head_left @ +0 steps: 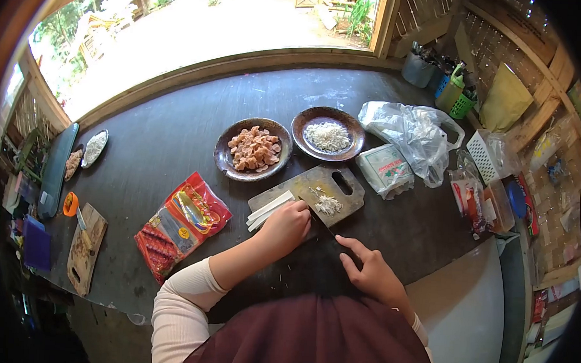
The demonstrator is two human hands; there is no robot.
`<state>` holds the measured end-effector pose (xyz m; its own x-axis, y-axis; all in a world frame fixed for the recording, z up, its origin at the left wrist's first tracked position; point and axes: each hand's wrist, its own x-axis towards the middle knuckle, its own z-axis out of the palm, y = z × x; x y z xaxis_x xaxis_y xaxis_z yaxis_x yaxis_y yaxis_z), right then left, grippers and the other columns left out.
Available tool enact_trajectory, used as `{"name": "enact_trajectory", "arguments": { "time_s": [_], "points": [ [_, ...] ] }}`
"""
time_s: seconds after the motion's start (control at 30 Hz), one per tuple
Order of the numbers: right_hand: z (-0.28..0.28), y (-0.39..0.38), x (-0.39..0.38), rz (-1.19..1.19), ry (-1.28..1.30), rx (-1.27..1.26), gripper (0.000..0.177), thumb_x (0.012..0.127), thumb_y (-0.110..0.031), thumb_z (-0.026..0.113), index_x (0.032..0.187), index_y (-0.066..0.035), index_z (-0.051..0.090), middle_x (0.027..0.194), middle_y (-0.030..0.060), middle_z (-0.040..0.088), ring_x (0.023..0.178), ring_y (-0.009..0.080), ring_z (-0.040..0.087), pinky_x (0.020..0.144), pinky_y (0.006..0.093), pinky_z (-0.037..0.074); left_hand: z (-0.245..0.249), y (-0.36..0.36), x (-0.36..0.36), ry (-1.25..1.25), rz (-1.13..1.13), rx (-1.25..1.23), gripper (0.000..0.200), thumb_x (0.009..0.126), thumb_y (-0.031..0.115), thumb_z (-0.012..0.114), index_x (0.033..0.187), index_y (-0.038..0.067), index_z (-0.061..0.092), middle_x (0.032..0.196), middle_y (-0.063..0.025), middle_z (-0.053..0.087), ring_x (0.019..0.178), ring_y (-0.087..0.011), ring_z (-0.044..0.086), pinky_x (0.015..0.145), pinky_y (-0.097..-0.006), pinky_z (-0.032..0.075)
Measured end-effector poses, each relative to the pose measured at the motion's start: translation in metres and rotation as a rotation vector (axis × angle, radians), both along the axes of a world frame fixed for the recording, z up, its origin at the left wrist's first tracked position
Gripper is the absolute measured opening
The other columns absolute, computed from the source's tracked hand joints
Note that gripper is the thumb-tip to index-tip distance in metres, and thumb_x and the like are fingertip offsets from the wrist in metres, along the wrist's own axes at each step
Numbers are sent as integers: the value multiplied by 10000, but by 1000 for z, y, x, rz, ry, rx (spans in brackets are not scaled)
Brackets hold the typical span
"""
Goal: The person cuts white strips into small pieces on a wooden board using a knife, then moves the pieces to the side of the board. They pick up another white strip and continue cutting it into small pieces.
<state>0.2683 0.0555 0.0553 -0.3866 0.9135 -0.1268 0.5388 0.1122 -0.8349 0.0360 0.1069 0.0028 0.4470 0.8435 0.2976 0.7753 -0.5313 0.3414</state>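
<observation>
On a worn cutting board (349, 213) lie white strips (270, 208) and a small heap of thin white shreds (328, 204). My left hand (290, 222) is closed over the right ends of the strips, its fingertips bent down. A dark knife (324, 227) crosses the board's front edge between the strips and the shreds. My right hand (370, 268) is at the handle end of the knife, fingers bent round it; the handle is mostly hidden. Behind the board stand a bowl of sliced sausage-like pieces (255, 149) and a bowl of white shreds (328, 137).
A red food packet (183, 225) lies left of the board. To the right are a white packet (385, 171) and a plastic bag (412, 135). Farther left are a wooden board (86, 250) with a knife, an orange cup (70, 204) and a dish of white stuff (95, 148).
</observation>
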Motion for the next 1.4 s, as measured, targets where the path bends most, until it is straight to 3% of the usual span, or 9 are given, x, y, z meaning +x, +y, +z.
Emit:
{"name": "enact_trajectory", "arguments": {
  "time_s": [0.27,0.33,0.57,0.67,0.73,0.83,0.93,1.07,1.4],
  "points": [
    [-2,-18,10,-25,52,36,379,929,-174,583,1301,-106,570,918,258,686,834,426,671,751,407,524,0,8,-5,217,-103,80,130,819,125,612,756,15,638,840,-96,618,907,-246,601,790,-337,521],
    [4,-16,4,-67,-5,-149,393,934,-189,576,1318,-107,548,902,281,677,858,428,672,765,417,523,2,12,-8,385,-193,84,151,812,145,608,726,29,650,819,-64,631,947,-221,585,801,-319,520],
    [-7,-15,-20,-22,-125,52,419,962,-219,532,1363,-110,479,796,266,666,732,378,685,687,412,522,-5,13,-9,34,-114,-19,181,821,157,589,713,28,657,831,-85,643,891,-236,620,809,-348,525],
    [2,-17,-26,-84,-98,-172,425,969,-223,520,1376,-114,465,761,255,655,710,358,687,661,409,519,-2,13,-9,85,-119,2,178,823,154,587,738,17,661,860,-107,649,879,-251,640,805,-362,530],
    [-7,-18,-22,-117,-61,-73,418,971,-207,534,1380,-135,490,663,85,617,540,164,599,563,317,498,-6,15,-10,107,-153,5,182,826,154,587,753,10,671,898,-117,658,893,-258,647,804,-374,532],
    [-21,-17,-20,-123,-79,58,410,966,-189,541,1370,-131,507,662,67,608,533,134,578,551,298,487,-7,20,-16,99,-241,50,187,832,161,588,770,13,684,920,-119,664,897,-264,647,813,-381,531],
    [-10,-25,-30,-193,-5,-28,387,963,-180,531,1347,-130,521,662,172,630,575,245,640,603,376,498,2,23,-20,132,-287,-73,177,827,157,587,805,20,697,930,-113,667,916,-257,642,830,-369,525],
    [-14,-30,-34,-209,28,-58,401,955,-178,549,1353,-141,519,662,173,628,574,236,639,605,370,498,-5,28,-22,317,-451,37,162,808,149,595,805,27,703,937,-98,672,950,-244,632,843,-346,522],
    [-12,-20,-17,-83,35,3,387,952,-195,564,1334,-131,557,661,136,625,568,185,647,598,336,520,3,-11,1,13,25,-215,230,756,39,585,939,-7,716,1035,-103,660,1060,-272,592,938,-350,483]
  ]
}}
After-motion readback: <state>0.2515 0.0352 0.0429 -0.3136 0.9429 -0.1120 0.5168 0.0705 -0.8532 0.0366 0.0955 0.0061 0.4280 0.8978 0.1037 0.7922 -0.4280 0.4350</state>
